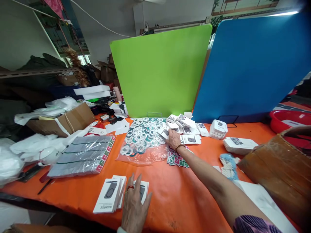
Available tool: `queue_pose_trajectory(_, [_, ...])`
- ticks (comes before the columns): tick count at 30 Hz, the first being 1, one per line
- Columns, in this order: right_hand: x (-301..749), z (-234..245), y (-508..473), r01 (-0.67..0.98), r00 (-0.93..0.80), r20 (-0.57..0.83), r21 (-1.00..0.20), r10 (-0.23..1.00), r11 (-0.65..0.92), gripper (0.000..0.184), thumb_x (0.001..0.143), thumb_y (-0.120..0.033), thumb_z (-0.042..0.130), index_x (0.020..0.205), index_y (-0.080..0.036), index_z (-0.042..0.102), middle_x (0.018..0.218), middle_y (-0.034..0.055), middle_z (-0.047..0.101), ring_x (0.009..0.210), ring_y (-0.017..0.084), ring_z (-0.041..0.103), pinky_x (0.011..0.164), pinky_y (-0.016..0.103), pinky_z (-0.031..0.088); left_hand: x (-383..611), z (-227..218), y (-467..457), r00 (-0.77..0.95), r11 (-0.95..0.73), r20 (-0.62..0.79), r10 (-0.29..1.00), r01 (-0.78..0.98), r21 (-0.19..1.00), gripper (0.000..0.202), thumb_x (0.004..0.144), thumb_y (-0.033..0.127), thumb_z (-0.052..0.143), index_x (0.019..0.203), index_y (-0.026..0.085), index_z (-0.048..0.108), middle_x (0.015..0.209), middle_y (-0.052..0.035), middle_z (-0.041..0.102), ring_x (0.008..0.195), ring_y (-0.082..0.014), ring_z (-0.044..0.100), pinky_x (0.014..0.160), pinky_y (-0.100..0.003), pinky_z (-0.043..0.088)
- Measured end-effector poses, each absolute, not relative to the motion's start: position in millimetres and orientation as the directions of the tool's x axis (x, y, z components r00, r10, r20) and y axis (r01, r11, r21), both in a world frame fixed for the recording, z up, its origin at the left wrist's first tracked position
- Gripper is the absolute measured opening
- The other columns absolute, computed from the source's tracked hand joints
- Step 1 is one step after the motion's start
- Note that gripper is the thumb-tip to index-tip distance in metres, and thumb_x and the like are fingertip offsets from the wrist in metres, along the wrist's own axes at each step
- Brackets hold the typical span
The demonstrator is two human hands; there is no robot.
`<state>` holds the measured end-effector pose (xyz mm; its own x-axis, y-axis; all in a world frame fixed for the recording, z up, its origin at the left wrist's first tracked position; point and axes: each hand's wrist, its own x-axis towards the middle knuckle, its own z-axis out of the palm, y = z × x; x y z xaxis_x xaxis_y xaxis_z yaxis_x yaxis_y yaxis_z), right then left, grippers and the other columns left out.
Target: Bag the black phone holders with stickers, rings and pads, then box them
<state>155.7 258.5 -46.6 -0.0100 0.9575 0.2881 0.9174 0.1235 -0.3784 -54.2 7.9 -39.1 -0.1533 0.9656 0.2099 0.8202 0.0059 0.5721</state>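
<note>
The left hand, its grip released, spread over one box. The right hand touched one pile, its grip impossible to tell. Two boards stood behind.

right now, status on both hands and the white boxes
Left hand spread over a box. Right hand at the box pile. Possibly in the way: cards below right wrist.

On our table we have rings in the middle, with a heap of boxes to their right; a wrapped pack lies left of them; a carton stack lies before them; an upright panel stands behind.
</note>
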Motion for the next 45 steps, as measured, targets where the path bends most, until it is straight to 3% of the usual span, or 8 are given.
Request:
queue_pose_trajectory(6, [150.0,-30.2,165.5,0.665,0.013,0.397,-0.689,0.918,0.289,0.061,0.079,-0.036,0.06,0.131,-0.014,0.039,0.124,0.015,0.054,0.112,0.028,0.051,0.094,0.04,0.041,-25.4,-24.2,5.0,-0.268,0.056,0.003,0.964,0.211,0.976,0.068,0.073,0.055,0.063,0.126,0.016,0.046,0.133,-0.0201,0.052,0.121,-0.0325,0.053,0.101,-0.049,0.043])
queue_pose_trajectory(10, [139.8,-19.6,44.4,0.269,-0.095,0.188,-0.94,0.977,0.208,0.058,0.073,-0.037,0.069,0.124,-0.02,0.047,0.115,0.0069,0.06,0.102,0.023,0.057,0.089,0.036,0.047,-0.6,-23.0,-0.4,-0.112,0.143,-0.163,0.98,-0.167,0.976,0.069,0.077,0.059,0.057,0.13,0.018,0.044,0.138,-0.0162,0.05,0.126,-0.0285,0.049,0.105,-0.041,0.041])
queue_pose_trajectory(15, [170.1,-11.5,-25.1,0.228,-0.406,0.011,-0.967,0.914,0.113,0.048,0.077,-0.037,0.069,0.121,-0.025,0.055,0.116,0.0042,0.062,0.102,0.02,0.058,0.092,0.034,0.047,20.2,-22.1,-19.2,0.002,0.361,-0.385,0.923,-0.352,0.864,0.062,0.077,0.06,0.058,0.121,0.016,0.054,0.122,-0.0127,0.063,0.115,-0.027,0.058,0.096,-0.037,0.047])
queue_pose_trajectory(18, [229.3,-18.4,2.0,0.46,-0.349,0.004,-0.87,0.937,0.175,0.03,0.084,-0.036,0.06,0.112,-0.024,0.06,0.111,0.0056,0.064,0.095,0.019,0.06,0.086,0.035,0.048,22.9,-19.0,-32.4,0.108,0.498,-0.498,0.861,-0.382,0.778,0.07,0.067,0.065,0.066,0.115,0.014,0.057,0.111,-0.0131,0.068,0.105,-0.0274,0.063,0.088,-0.036,0.05])
queue_pose_trajectory(21, [294.3,-23.8,50.2,0.836,-0.191,-0.038,-0.53,0.981,0.142,0.031,0.085,-0.024,0.055,0.115,-0.019,0.058,0.119,0.0106,0.06,0.103,0.021,0.057,0.089,0.035,0.045,21.6,-16.0,-44.9,0.235,0.637,-0.593,0.77,-0.334,0.695,0.076,0.06,0.072,0.066,0.107,0.012,0.06,0.1,-0.0148,0.071,0.095,-0.0279,0.066,0.075,-0.034,0.052])
queue_pose_trajectory(27, [352.5,-26.3,107.5,0.924,-0.091,-0.205,-0.382,0.975,0.006,0.011,0.073,-0.015,0.059,0.081,-0.011,0.065,0.088,0.0143,0.066,0.083,0.024,0.059,0.072,0.031,0.041,21.5,-18.6,-62.9,0.298,0.7,-0.635,0.713,-0.255,0.667,0.069,0.057,0.073,0.066,0.09,0.013,0.061,0.081,-0.0108,0.072,0.082,-0.024,0.067,0.067,-0.029,0.048])
queue_pose_trajectory(34, [353.4,-34.2,116.8,0.875,-0.141,-0.303,-0.484,0.943,-0.025,0.02,0.075,-0.031,0.057,0.062,-0.017,0.054,0.061,0.0036,0.058,0.062,0.016,0.05,0.057,0.027,0.032,17.4,-24.5,-68.1,0.301,0.703,-0.637,0.71,-0.232,0.673,0.071,0.062,0.075,0.061,0.094,0.011,0.065,0.076,-0.0097,0.07,0.072,-0.0193,0.065,0.071,-0.03,0.048])
queue_pose_trajectory(45, [347.6,-24.1,104.9,0.65,-0.28,-0.369,-0.752,0.886,-0.107,0.04,0.07,-0.043,0.064,0.098,-0.016,0.054,0.075,-0.0014,0.057,0.063,0.013,0.052,0.052,0.022,0.04,19.4,-32.1,-69.7,0.372,0.721,-0.621,0.69,-0.275,0.636,0.07,0.066,0.073,0.058,0.091,0.009,0.068,0.072,-0.0097,0.068,0.068,-0.0179,0.064,0.069,-0.029,0.048])
